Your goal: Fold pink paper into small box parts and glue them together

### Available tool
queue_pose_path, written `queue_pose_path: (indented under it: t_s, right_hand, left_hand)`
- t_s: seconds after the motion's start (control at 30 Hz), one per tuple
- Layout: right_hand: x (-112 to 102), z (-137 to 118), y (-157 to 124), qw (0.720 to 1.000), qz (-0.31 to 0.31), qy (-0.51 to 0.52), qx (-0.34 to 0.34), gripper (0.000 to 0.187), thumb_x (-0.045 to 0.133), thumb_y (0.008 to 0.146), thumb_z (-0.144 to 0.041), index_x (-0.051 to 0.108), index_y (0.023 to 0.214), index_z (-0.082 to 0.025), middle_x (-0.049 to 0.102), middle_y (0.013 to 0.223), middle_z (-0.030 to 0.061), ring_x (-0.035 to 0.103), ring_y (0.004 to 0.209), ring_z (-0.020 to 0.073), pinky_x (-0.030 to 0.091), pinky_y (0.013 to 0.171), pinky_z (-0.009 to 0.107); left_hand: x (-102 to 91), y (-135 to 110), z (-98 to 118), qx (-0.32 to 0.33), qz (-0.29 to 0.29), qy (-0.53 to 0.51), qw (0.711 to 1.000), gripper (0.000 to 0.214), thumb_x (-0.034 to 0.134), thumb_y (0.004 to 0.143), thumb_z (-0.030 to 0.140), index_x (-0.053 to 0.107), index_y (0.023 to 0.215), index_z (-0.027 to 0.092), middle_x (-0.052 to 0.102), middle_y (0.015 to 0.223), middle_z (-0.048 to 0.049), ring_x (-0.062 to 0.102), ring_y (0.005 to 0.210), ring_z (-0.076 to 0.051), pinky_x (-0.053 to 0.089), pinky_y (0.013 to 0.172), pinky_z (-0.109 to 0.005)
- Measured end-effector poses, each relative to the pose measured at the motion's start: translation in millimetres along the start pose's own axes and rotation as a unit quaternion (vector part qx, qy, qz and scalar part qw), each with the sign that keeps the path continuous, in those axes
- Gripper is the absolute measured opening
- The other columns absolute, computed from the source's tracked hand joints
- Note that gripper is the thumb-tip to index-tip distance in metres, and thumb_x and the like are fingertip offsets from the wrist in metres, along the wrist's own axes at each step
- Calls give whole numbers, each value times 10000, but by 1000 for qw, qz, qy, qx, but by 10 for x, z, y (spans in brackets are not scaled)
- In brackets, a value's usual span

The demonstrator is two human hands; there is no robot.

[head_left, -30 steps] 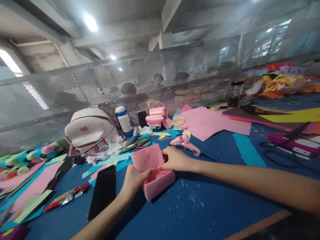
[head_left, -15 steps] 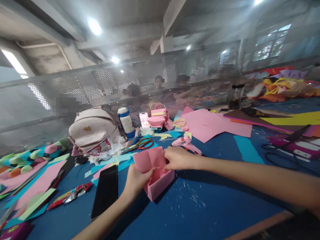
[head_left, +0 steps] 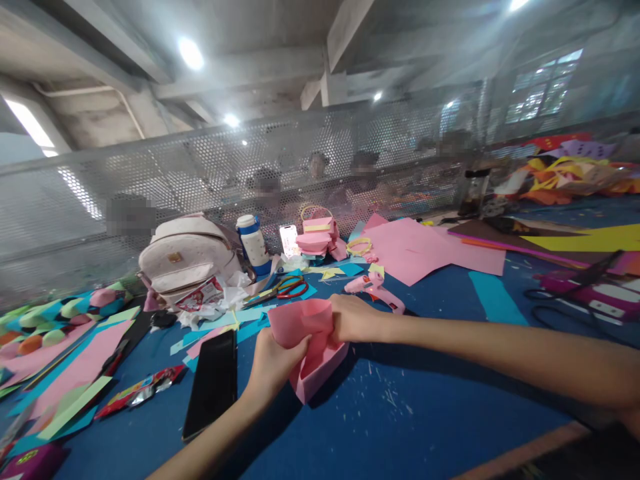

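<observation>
A pink paper box (head_left: pixel 315 363) rests on the blue table (head_left: pixel 400 413) in front of me, its tall back flap (head_left: pixel 300 323) bent forward. My left hand (head_left: pixel 273 363) is closed on the box's near-left side, fingers pinching the flap. From the right, my right hand (head_left: pixel 353 319) grips the flap's upper right edge, fingers curled. A pink glue gun (head_left: pixel 373 288) lies just behind my right hand.
A black phone (head_left: pixel 210 383) lies left of the box, a snack wrapper (head_left: pixel 137 392) beside it. Behind are scissors (head_left: pixel 287 288), a white backpack (head_left: pixel 185 257), a bottle (head_left: pixel 251 243), stacked pink boxes (head_left: pixel 315 239) and pink sheets (head_left: pixel 425 247). People sit beyond a perforated metal screen (head_left: pixel 200 173).
The upright flap of the pink box has been pushed inward and curled between both hands; the box has narrowed. The view shifted slightly.
</observation>
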State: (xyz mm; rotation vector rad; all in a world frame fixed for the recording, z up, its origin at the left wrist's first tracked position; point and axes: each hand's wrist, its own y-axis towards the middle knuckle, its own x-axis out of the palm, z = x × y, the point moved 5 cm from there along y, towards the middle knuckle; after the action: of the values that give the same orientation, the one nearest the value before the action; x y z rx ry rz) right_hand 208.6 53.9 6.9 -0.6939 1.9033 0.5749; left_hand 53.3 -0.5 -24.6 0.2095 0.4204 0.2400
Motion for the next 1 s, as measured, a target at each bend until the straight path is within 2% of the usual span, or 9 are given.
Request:
queue_pose_path:
  t_s: [0.17, 0.33, 0.5, 0.6, 0.67, 0.8, 0.93, 1.0]
  right_hand:
    - [-74, -32, 3, 1000, 21, 7, 3, 118, 798, 586, -208, 719, 657, -157, 650, 620, 24, 570, 564, 157, 263, 480, 238]
    - [-128, 1, 42, 998, 36, 51, 10, 257, 807, 631, -280, 626, 522, -134, 554, 497, 7, 513, 513, 136, 246, 466, 237]
    - [-142, 69, 76, 985, 27, 170, -9, 184, 685, 764, -253, 671, 627, -130, 636, 573, 5, 576, 545, 120, 381, 490, 202]
    - [-143, 113, 68, 974, 23, 226, -8, 204, 671, 776, -270, 670, 633, -125, 652, 569, 20, 598, 532, 121, 443, 502, 207]
    - [-144, 127, 54, 969, 27, 247, -5, 209, 685, 760, -267, 659, 606, -128, 644, 557, 21, 596, 524, 121, 448, 493, 208]
    - [-186, 136, 31, 959, 61, 276, 12, 199, 648, 796, -272, 662, 656, -132, 657, 625, 31, 634, 584, 131, 453, 497, 201]
    - [-214, 159, 24, 952, 84, 293, 21, 216, 655, 800, -285, 620, 645, -139, 643, 625, 25, 640, 605, 138, 436, 502, 203]
    - [-177, 175, 20, 952, 63, 300, 18, 219, 664, 802, -315, 602, 674, -148, 644, 639, 17, 629, 614, 137, 436, 503, 203]
  left_hand:
    - [-33, 24, -2, -6, 4, -11, 1000, 206, 743, 585, 296, 677, 649, 112, 681, 632, -48, 610, 626, -194, 463, 522, -228]
    - [-50, 67, -43, -23, 1, -31, 999, 279, 751, 597, 334, 704, 733, 95, 723, 716, -81, 647, 688, -221, 502, 570, -252]
    - [-30, 88, -80, -41, -21, -56, 997, 378, 796, 547, 329, 721, 816, 74, 742, 745, -103, 670, 690, -248, 516, 568, -272]
    - [-1, 73, -93, -45, -41, -79, 995, 406, 795, 569, 335, 727, 881, 85, 758, 824, -109, 686, 749, -267, 541, 626, -294]
    - [28, 55, -103, -47, -62, -91, 993, 359, 784, 603, 329, 733, 883, 110, 763, 841, -96, 687, 764, -267, 546, 655, -300]
    - [85, 30, -149, -60, -89, -86, 991, 272, 790, 587, 301, 725, 786, 127, 745, 746, -73, 673, 702, -249, 529, 599, -282]
    - [104, 38, -167, -54, -87, -73, 992, 319, 797, 550, 282, 721, 799, 97, 737, 756, -84, 672, 704, -238, 528, 586, -269]
    - [85, 45, -148, -45, -75, -62, 994, 326, 802, 547, 272, 722, 808, 93, 740, 761, -86, 671, 716, -237, 526, 578, -258]
